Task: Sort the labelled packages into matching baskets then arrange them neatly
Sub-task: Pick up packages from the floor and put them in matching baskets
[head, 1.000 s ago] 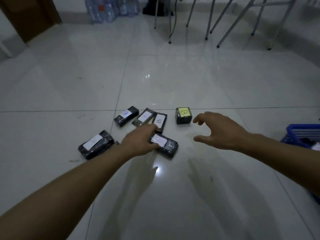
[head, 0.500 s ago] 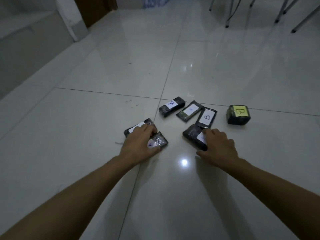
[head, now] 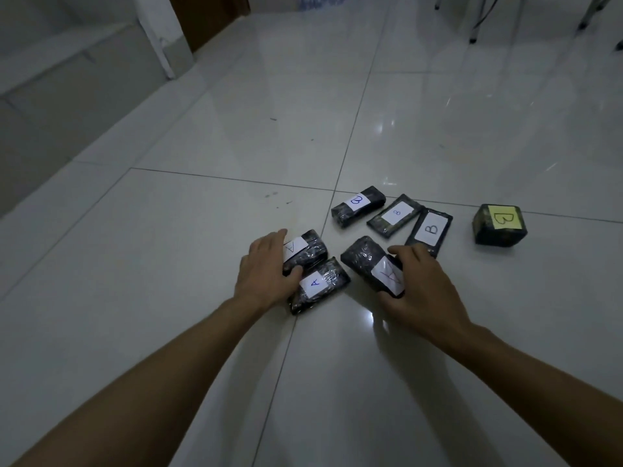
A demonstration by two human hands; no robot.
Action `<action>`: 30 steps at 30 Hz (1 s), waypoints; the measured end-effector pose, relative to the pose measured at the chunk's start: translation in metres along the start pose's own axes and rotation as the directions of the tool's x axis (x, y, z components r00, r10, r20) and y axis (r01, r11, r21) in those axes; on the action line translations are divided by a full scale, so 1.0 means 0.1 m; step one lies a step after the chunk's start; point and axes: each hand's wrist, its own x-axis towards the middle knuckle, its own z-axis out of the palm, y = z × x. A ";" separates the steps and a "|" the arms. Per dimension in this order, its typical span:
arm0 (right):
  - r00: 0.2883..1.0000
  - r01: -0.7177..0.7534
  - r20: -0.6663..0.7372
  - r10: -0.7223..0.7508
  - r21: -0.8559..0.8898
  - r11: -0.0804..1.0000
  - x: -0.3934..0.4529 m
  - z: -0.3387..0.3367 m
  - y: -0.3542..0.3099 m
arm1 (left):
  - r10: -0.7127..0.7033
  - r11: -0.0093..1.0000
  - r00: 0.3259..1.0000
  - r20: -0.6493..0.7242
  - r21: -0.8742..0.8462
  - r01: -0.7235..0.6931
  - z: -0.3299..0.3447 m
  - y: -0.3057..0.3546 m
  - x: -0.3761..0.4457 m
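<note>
Packages wrapped in black plastic lie on the white tile floor [head: 168,264], seven in all. Three have a white label with the letter A. Four have the letter B.

The left hand [head: 266,271] has its fingers curled over the far A package [head: 303,249] and its thumb pressed on that package's near edge, gripping it. Just below it, touching, lies the second A package [head: 320,284], slanted. The right hand [head: 418,281] grips the third A package [head: 371,264], fingers over its far side and thumb at its near end.

Behind the hands sit three flat B packages in a row: the left B package [head: 358,206], the middle B package [head: 395,215] and the right B package [head: 429,230], whose near end touches the right fingers. Well apart to the right sits a square B package [head: 499,225] with a yellow label.

Two bare arms reach in from the bottom.
</note>
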 end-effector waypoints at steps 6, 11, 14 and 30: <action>0.999 0.029 -0.029 -0.028 0.032 0.999 0.00 0.04 -0.09 | -0.097 0.995 0.987 0.127 0.044 0.092 0.00 0.01 0.13; 0.998 0.019 -0.067 -0.017 0.028 0.999 0.01 -0.05 -0.02 | -0.016 0.999 0.999 0.041 -0.039 0.017 -0.03 0.14 0.11; 0.994 0.001 -0.111 0.002 0.020 1.000 0.00 -0.19 0.05 | 0.077 0.993 0.997 0.002 -0.086 -0.077 -0.08 0.33 0.10; 0.725 -0.551 -0.550 0.415 -0.102 0.828 -2.11 -2.60 1.15 | 0.720 0.639 0.692 0.057 -0.445 -0.627 0.60 3.58 -0.71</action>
